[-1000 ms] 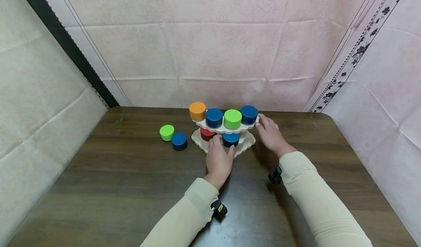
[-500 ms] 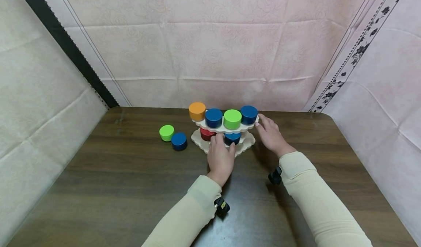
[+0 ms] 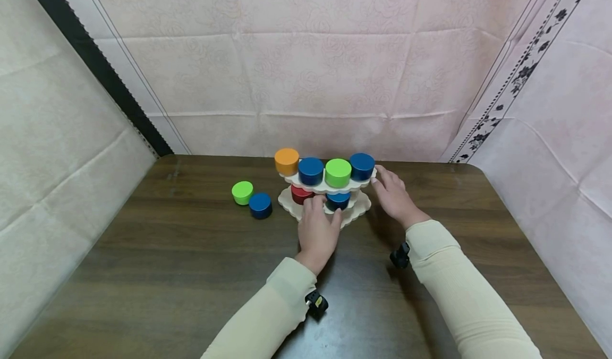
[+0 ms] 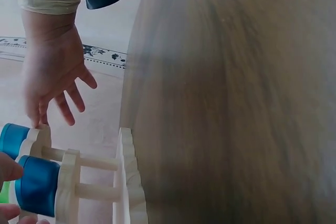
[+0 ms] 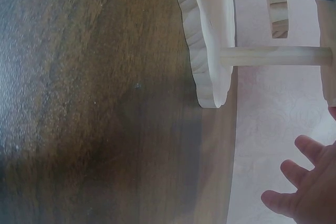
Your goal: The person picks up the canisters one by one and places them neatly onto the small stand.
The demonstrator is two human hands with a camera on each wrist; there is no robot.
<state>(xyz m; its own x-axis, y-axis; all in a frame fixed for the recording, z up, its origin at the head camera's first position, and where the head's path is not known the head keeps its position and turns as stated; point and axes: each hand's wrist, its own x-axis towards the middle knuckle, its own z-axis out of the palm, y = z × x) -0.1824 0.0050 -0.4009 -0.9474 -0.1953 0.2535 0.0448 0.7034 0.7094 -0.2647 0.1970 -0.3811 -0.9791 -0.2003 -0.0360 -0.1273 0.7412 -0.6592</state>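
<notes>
A pale wooden tiered stand (image 3: 362, 206) with scalloped edges stands at the back of the table. Its top tier carries an orange cylinder (image 3: 287, 162), two blue ones and a green cylinder (image 3: 338, 173). Lower down sit a red cylinder (image 3: 300, 195) and a blue cylinder (image 3: 338, 201). My left hand (image 3: 317, 234) is in front of that blue cylinder, thumb and fingers loosely parted close to its face. With thumb and finger, my right hand (image 3: 396, 198) pinches the right end of the top tier; its other fingers spread out in the left wrist view.
A loose green cylinder (image 3: 242, 193) and a blue one (image 3: 260, 205) lie on the brown wooden table (image 3: 191, 274) left of the stand. Pale patterned cloth (image 3: 306, 72) hangs behind the table and along both sides.
The lower blue cylinder has shifted slightly right and back. My left hand moved forward with it, then drew back a little. My right hand has stayed in place.
</notes>
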